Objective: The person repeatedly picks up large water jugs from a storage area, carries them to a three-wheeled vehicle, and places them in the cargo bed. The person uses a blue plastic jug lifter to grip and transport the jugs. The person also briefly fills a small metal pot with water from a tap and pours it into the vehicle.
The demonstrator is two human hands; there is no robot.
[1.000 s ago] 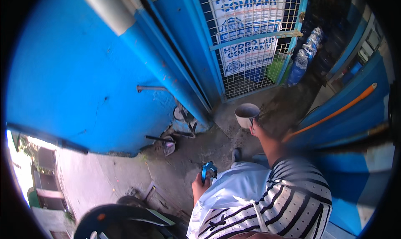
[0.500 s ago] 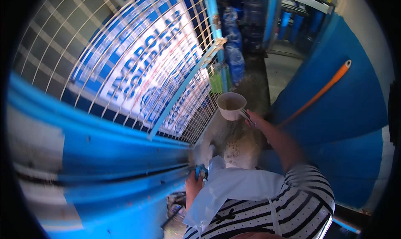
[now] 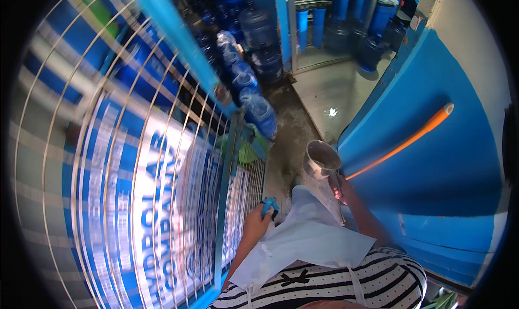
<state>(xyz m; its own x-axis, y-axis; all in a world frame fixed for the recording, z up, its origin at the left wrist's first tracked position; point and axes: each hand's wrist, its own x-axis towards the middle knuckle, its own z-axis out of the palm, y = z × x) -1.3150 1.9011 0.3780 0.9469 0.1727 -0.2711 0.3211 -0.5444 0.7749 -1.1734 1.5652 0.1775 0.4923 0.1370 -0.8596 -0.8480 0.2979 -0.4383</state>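
Observation:
My right hand (image 3: 340, 189) is closed round the handle of a round, deep saucepan (image 3: 316, 168), held out ahead of me near the blue wall. The pan's mouth faces up and its inside looks greyish-brown; I cannot tell what it holds. My left hand (image 3: 256, 221) is closed on a small blue-and-black thing (image 3: 270, 205) whose kind I cannot make out. That hand is close beside the wire-mesh gate (image 3: 229, 163). A white apron (image 3: 308, 238) hangs in front of me, over a striped shirt.
Blue-framed mesh with a printed sign (image 3: 157, 201) stands on my left. An orange-handled pole (image 3: 416, 137) leans along the blue wall (image 3: 459, 168) at right. Ahead, plastic-wrapped blue water jugs (image 3: 259, 111) line a narrow wet floor (image 3: 292, 122), beside a doorway with pale tiles (image 3: 335, 101).
My view has moved forward through the gateway, the mesh now alongside me. The saucepan has come lower and to the right. Both hands keep their holds.

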